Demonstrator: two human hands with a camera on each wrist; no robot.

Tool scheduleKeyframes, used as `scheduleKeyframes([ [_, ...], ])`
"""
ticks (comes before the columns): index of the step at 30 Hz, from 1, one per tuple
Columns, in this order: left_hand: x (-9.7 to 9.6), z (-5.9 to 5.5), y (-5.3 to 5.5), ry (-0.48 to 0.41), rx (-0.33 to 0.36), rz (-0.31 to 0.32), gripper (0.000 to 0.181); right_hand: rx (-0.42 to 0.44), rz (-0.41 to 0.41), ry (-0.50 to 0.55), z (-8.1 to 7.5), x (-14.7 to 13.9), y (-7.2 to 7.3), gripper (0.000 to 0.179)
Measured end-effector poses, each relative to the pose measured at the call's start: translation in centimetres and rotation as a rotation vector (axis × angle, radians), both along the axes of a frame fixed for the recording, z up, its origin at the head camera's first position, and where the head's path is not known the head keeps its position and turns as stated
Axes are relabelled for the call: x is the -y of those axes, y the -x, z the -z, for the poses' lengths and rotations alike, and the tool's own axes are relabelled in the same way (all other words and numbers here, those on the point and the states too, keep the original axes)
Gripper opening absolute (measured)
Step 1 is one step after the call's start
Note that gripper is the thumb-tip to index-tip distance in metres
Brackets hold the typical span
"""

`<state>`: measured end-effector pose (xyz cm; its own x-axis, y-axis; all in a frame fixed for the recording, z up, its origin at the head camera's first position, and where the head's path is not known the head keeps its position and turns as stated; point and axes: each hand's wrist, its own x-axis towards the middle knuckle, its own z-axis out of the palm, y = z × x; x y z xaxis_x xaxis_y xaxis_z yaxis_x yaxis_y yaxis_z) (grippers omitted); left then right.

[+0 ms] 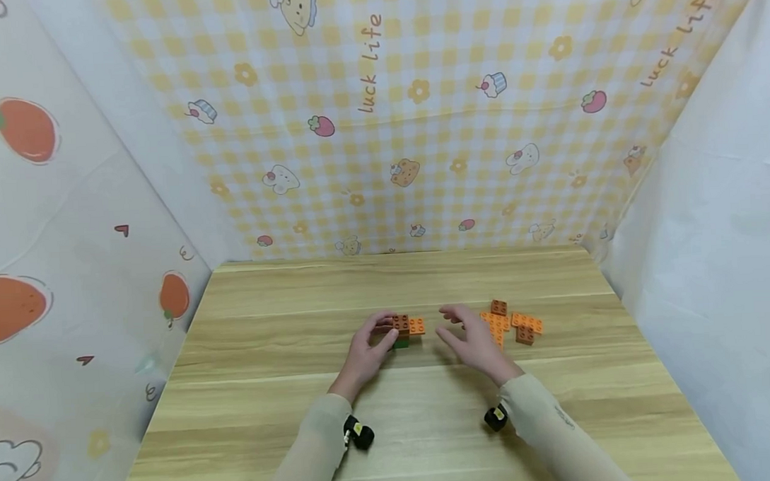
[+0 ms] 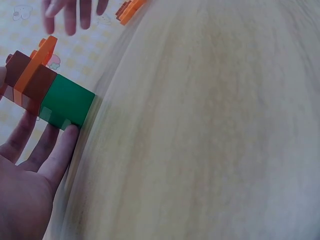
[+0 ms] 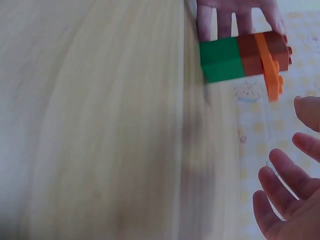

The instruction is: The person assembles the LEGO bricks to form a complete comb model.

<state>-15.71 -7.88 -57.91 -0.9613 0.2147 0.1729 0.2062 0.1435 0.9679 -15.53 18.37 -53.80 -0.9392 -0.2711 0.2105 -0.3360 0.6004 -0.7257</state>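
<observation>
My left hand point(image 1: 368, 346) holds a small upright stack of toy building bricks point(image 1: 401, 325) on the table, thumb on one side and fingers along the other. A green brick point(image 2: 67, 101) forms the bottom, with a brown brick point(image 2: 40, 83) above it. Over that comes an orange plate point(image 3: 270, 75) that juts out toward the right hand, and another brown brick point(image 3: 276, 42) tops it. My right hand point(image 1: 474, 342) hovers to the right of the stack, fingers spread and relaxed, holding nothing.
Right behind the right hand lie loose orange plates point(image 1: 497, 321), partly hidden by it. Next to them are a brown brick point(image 1: 499, 307), another orange plate point(image 1: 528, 323) and a second brown brick point(image 1: 525, 335). A patterned cloth point(image 1: 420, 140) hangs at the table's point(image 1: 285, 293) back edge.
</observation>
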Motion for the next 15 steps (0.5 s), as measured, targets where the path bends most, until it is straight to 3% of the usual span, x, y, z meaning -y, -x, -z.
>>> scheduleKeyframes([
  [8, 0.0, 0.0, -0.2, 0.019, 0.03, 0.001, 0.041, -0.038, 0.097, -0.065, 0.9, -2.2, -1.1, 0.045],
  [15, 0.0, 0.1, 0.0, 0.013, 0.016, 0.003, 0.041, -0.09, 0.176, -0.176, 1.3, -4.2, -1.6, 0.045],
])
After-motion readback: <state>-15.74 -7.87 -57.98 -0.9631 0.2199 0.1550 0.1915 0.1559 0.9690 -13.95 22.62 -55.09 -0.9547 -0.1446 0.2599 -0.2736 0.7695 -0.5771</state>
